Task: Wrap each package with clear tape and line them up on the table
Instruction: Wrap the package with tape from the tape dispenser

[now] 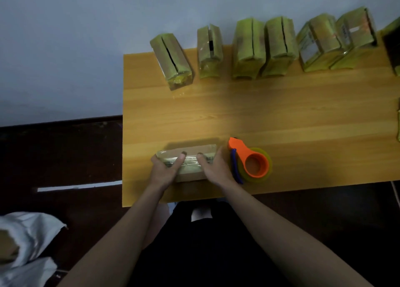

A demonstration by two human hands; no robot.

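Both hands, left hand (165, 170) and right hand (214, 167), gripped the tape-wrapped brown cardboard package (187, 159) lying near the wooden table's (281, 113) front edge, thumbs pressing tape flat; judged next: stand it beside the far row of wrapped packages (249, 48), leaving the orange tape dispenser (249, 161) alongside.

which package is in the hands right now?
The package at the table's near edge, left of the orange tape dispenser. The left hand and right hand grip it; the others stand untouched along the far edge.
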